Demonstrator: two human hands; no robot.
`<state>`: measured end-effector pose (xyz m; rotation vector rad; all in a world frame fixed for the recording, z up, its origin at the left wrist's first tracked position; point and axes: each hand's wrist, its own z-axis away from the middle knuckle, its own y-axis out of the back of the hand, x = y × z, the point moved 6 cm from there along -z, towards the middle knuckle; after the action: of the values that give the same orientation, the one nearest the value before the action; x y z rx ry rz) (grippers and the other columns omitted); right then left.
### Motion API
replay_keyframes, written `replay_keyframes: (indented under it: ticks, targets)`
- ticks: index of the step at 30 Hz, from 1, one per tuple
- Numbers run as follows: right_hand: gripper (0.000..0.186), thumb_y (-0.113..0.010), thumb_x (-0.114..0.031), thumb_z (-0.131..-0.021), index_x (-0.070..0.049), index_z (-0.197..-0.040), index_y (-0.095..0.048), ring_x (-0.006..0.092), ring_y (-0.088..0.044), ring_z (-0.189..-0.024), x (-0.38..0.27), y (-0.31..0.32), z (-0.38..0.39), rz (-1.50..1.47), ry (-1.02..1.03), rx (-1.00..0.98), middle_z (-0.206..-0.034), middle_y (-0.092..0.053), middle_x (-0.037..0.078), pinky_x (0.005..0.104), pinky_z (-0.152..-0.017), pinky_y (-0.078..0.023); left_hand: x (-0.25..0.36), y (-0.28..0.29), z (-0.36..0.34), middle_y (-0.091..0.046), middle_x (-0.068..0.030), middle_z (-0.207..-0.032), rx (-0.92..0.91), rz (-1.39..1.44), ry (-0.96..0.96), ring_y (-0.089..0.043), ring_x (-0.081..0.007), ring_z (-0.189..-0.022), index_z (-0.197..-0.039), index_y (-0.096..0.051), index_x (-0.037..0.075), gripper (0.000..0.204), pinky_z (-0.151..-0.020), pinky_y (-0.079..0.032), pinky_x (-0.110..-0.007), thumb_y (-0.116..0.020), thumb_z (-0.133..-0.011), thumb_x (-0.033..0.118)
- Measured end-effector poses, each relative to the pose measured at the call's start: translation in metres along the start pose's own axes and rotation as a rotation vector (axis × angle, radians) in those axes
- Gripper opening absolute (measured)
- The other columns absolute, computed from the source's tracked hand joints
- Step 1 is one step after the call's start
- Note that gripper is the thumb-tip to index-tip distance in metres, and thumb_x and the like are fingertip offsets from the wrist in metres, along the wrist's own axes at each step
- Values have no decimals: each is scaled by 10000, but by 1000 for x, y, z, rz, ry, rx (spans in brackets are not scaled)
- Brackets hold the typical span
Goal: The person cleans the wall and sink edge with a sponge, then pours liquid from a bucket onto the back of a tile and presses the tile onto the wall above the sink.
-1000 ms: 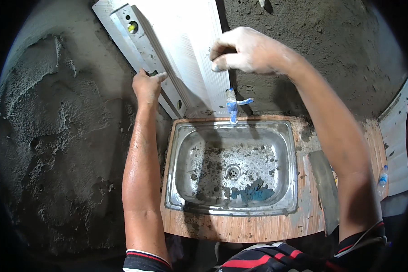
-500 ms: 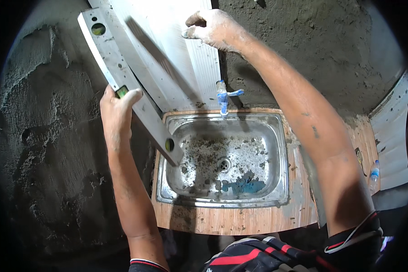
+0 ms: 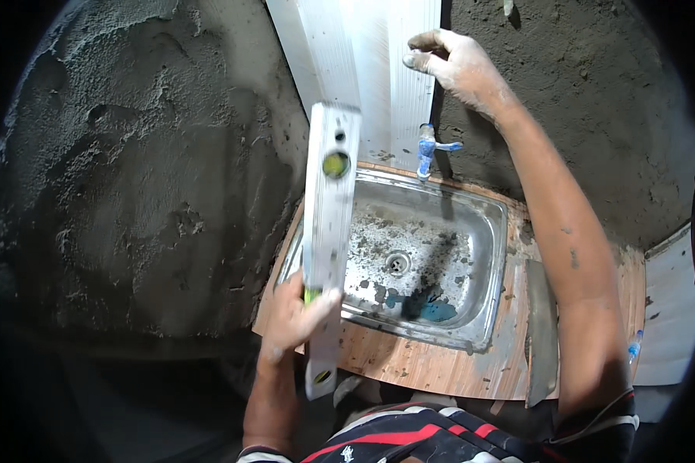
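My left hand (image 3: 293, 316) grips a spirit level (image 3: 328, 231), a long silvery bar with round vials, below its middle. The thumb lies across its face, beside a green vial. Tilted slightly, the level hangs over the left side of a steel sink (image 3: 482, 339) and hides part of the rim. My right hand (image 3: 463, 69) is raised in front of the white ribbed panel's right edge, fingers half curled. Its thumb and fingertips stay a little apart, and I see nothing held between them. Below that hand is a blue-smeared tap (image 3: 426, 150).
Wet grey plaster (image 3: 147, 216) covers the left wall, and rough mortar (image 3: 563, 100) the right. White ribbed panels (image 3: 378, 46) stand behind the tap. On the wood-grain counter (image 3: 409, 370), a grey mortar-coated strip (image 3: 543, 339) lies right of the sink. A plastic bottle (image 3: 634, 347) is at far right.
The level has come away from the left wall, swinging right and toward me with my left hand. The view has shifted, and my right hand stays raised near the panel with curled fingers.
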<state>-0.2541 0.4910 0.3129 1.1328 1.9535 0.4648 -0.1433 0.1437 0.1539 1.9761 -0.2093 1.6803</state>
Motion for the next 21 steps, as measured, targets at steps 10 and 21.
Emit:
replay_keyframes:
  ticks: [10, 21]
  targets:
    - [420, -725, -351, -912, 4, -1137, -715, 219, -688, -1019, -34, -13, 20, -244, 50, -157, -1060, -745, 142, 365, -914, -526, -41, 3, 187, -714, -151, -939, -356, -94, 281, -691, -259, -858, -1196, -656, 24, 456, -814, -531, -368, -755, -881, 339]
    - [269, -665, -196, -962, 17, -1126, -667, 73, -588, -820, -88, -54, 129, -481, -8, -658, -953, -669, 11, 233, -711, -460, -189, -1, 482, -731, -39, -1105, -257, 125, 873, -637, -132, -1012, -1249, -669, 34, 496, -952, -481, -311, -817, -836, 266]
